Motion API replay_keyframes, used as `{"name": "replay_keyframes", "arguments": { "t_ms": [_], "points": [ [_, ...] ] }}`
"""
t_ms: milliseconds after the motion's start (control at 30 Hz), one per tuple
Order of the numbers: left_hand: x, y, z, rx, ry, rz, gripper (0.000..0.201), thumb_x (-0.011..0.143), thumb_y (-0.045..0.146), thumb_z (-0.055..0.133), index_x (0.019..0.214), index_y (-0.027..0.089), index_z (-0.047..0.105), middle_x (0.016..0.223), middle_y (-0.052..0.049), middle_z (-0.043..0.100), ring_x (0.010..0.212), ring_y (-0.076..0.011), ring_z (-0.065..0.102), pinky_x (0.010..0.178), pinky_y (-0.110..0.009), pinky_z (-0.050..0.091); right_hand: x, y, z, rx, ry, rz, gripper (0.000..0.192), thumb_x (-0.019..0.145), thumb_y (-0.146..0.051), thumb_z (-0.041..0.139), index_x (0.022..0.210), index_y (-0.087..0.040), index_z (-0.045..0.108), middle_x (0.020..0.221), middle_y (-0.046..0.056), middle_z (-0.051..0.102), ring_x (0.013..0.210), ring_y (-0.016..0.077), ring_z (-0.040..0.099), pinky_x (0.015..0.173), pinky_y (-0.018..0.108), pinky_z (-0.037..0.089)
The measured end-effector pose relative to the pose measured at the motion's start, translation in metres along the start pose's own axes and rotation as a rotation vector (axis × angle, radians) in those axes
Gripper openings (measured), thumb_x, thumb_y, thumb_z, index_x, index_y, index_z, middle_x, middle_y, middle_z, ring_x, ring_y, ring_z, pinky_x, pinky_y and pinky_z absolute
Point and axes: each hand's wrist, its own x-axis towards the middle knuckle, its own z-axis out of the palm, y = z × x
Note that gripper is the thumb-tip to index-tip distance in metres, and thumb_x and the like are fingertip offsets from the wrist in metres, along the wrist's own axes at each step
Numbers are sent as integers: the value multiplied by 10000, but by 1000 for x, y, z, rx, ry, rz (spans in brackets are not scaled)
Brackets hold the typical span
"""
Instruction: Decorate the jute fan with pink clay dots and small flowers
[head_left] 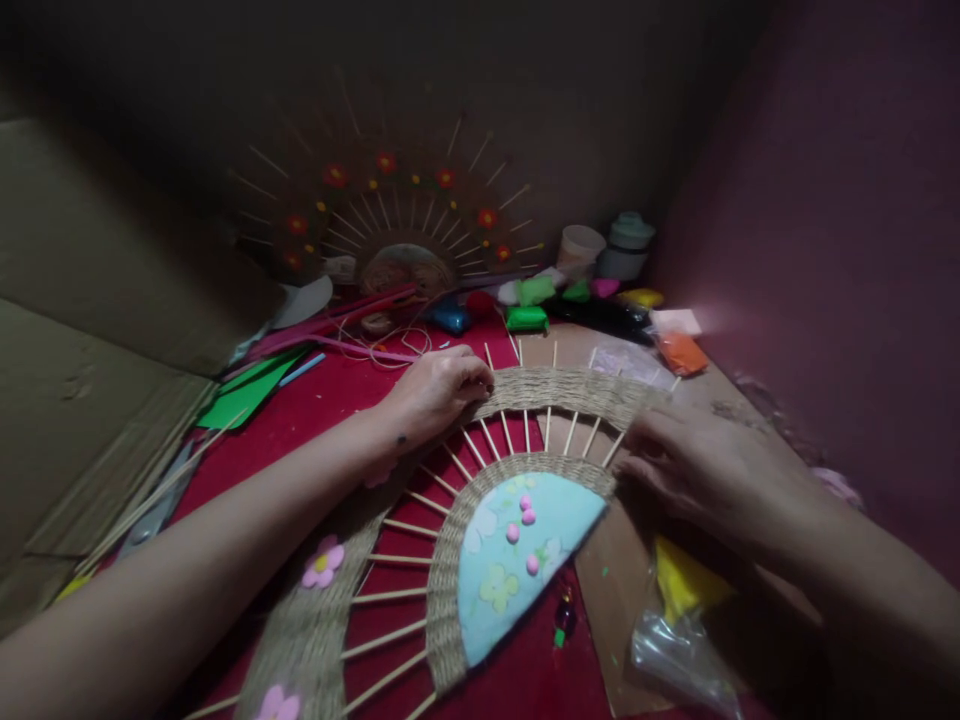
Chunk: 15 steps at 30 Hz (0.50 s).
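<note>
Nearest to me, below my right hand, a clear plastic bag (679, 640) with yellow stuff in it is lying on a sheet of brown cardboard (611, 590). Just left of it, between my two forearms, the fan-shaped craft piece (450, 540) is lying flat on the red cloth (315, 410): a pale blue half-disc (517, 560) with small pink dots, a woven twine band around it, wooden skewers fanning outward, and an outer twine band (559, 390) arching across the top. A pink felt flower (324, 562) is sitting on that outer band beside my left forearm.

My left hand (435, 392) is resting on the outer band at its upper left, fingers curled down and pressing the twine; I cannot tell whether they are pinching anything. My right hand (701, 465) is lying at the band's right end, fingers bent over the skewer tips and touching the weave, not visibly gripping.

Left of my left arm, a bundle of bare skewers (142, 500) is lying beside green paper (247, 390). Beyond my hands, lumps of coloured clay (529, 318), an orange packet (681, 352) and two tubs (600, 250) are sitting near the wall. Farthest off, a second finished fan (397, 215) with red flowers is leaning upright.
</note>
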Motion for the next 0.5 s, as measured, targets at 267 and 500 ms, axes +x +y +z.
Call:
{"name": "replay_keyframes", "arguments": {
  "t_ms": [267, 500],
  "points": [
    [-1, 4, -3, -17, 18, -40, 78, 773, 183, 643, 831, 165, 691, 795, -24, 704, 712, -137, 626, 668, -233, 461, 0, 2, 2, 13, 144, -18, 126, 835, -329, 555, 788, -214, 578, 695, 17, 609, 623, 173, 522, 551, 281, 321],
    [0, 1, 1, 6, 33, 14, 43, 776, 162, 630, 805, 162, 662, 782, -19, 679, 702, -133, 607, 655, -233, 457, 1, 3, 3, 54, 142, -1, 155, 849, -331, 536, 759, -210, 577, 672, 10, 599, 594, 162, 514, 529, 278, 316]
  ]
}}
